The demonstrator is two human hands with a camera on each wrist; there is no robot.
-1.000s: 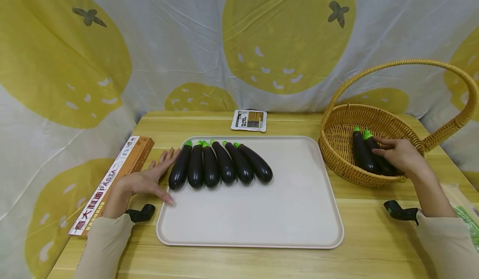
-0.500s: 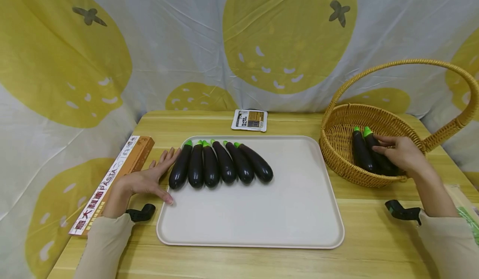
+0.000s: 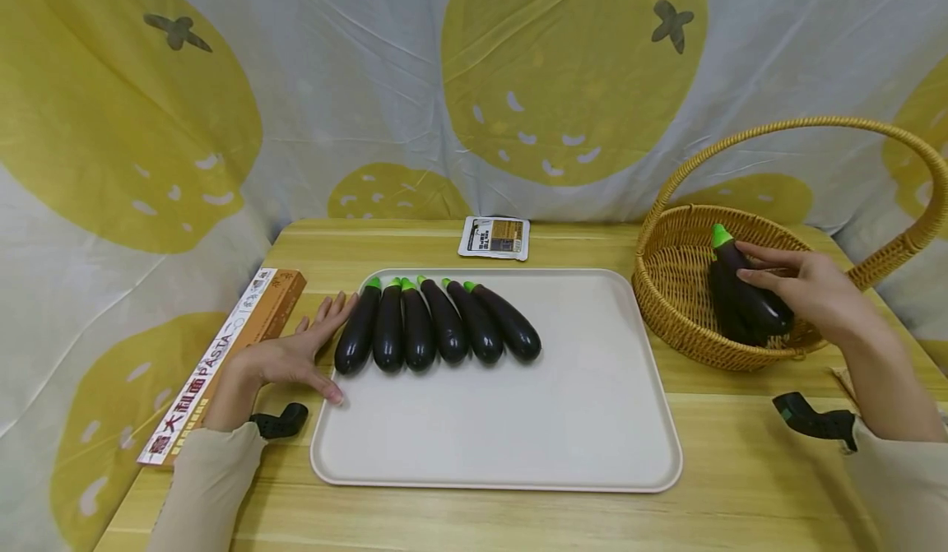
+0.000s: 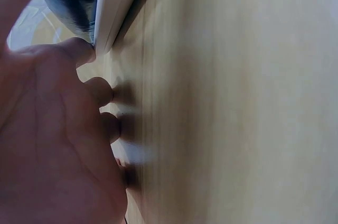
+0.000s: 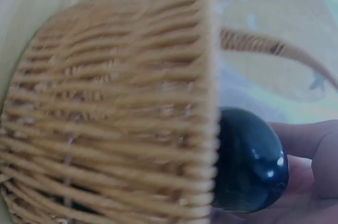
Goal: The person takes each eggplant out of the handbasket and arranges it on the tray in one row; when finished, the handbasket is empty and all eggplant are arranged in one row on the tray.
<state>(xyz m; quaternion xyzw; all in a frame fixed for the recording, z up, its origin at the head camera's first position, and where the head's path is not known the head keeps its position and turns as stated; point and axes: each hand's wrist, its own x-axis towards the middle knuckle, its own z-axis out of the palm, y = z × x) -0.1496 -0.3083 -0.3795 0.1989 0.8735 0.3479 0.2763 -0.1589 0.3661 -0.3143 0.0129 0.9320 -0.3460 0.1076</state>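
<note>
My right hand (image 3: 822, 289) grips an eggplant (image 3: 748, 293) with a green stem end, raised over the wicker basket (image 3: 674, 322). A second eggplant (image 3: 726, 313) lies beneath it in the basket, mostly covered. In the right wrist view the held eggplant's rounded end (image 5: 251, 160) shows above the basket rim. My left hand (image 3: 292, 359) is spread at the left edge of the white tray (image 3: 511, 429), thumb on the rim. Several eggplants (image 3: 444, 322) lie side by side along the tray's upper left, stems pointing away. In the left wrist view the left fingers (image 4: 97, 92) reach down beside the tray.
A pasta box (image 3: 222, 363) lies left of the left hand. Behind the tray is a small flat packet (image 3: 494, 238). The basket's tall handle (image 3: 800, 124) arches above the right hand. A fruit-print cloth (image 3: 355, 83) hangs behind the wooden table (image 3: 578, 519).
My right hand has lifted the right-hand eggplant in the basket, so that it now overlaps the other one. The right forearm has shifted right. My left hand stays in place.
</note>
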